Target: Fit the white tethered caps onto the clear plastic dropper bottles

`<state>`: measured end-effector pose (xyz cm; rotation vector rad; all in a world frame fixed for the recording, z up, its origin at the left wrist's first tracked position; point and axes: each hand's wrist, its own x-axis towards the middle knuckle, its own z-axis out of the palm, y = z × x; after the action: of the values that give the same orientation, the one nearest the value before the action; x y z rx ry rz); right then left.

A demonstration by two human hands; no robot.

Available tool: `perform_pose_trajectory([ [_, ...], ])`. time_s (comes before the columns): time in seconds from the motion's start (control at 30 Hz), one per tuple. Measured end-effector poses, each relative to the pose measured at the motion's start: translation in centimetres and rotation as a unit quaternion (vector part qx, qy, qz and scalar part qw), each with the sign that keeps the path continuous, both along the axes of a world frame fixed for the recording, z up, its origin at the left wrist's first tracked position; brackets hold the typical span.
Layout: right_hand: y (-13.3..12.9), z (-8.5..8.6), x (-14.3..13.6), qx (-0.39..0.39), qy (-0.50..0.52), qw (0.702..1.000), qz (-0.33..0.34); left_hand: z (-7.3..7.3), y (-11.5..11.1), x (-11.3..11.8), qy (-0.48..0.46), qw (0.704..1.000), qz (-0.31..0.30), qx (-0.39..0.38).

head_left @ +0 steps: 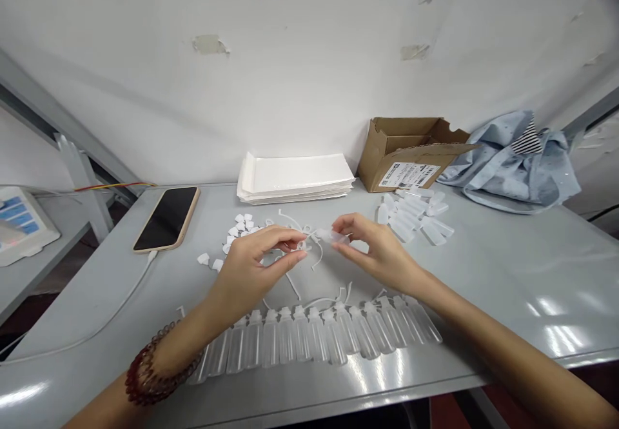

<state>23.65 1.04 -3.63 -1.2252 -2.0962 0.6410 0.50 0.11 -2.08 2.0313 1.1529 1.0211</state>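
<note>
In the middle of the head view my right hand (360,242) pinches a small translucent plastic bottle (333,237), its neck turned towards the left. My left hand (265,255) pinches a thin white cord loop (304,246) close to that neck. Whether the loop touches the neck I cannot tell. Beyond and below my fingers lie loose white cords (291,285). A row of several translucent bottles (300,339) lies side by side along the front of the table, some with cords at their necks. Small white caps (238,227) lie in a pile behind my left hand, which partly hides them.
More translucent bottles (411,213) lie heaped before an open cardboard box (374,158). White flat boxes or envelopes (300,174) are stacked against the wall. A phone (167,219) with a charging cable (130,297) lies left. Blue cloth (517,171) rests at the back right.
</note>
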Motion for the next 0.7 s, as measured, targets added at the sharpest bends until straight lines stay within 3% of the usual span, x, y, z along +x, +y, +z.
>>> perform_pose_trajectory([
  [0.13, -1.8, 0.7, -1.5, -0.018, 0.078, 0.995, 0.066, -0.1, -0.5, 0.4, -0.040, 0.999, -0.005, -0.005],
  [0.37, -2.9, 0.1, -2.1, -0.010, 0.137, 0.988, 0.070, -0.1, -0.7, 0.8, -0.053, 0.997, -0.012, -0.046],
  [0.5, -3.6, 0.1, -2.4, -0.068, 0.187, 0.977, 0.079, 0.2, -0.7, 0.5, -0.032, 0.996, -0.030, -0.079],
  [0.6, -3.8, 0.6, -2.6, -0.150, 0.234, 0.958, 0.067, 0.2, -1.0, 0.3, 0.027, 0.999, -0.014, -0.014],
  [0.7, -3.7, 1.0, -2.5, -0.207, 0.280, 0.935, 0.063, 0.2, -1.4, 0.2, 0.090, 0.988, 0.038, 0.122],
])
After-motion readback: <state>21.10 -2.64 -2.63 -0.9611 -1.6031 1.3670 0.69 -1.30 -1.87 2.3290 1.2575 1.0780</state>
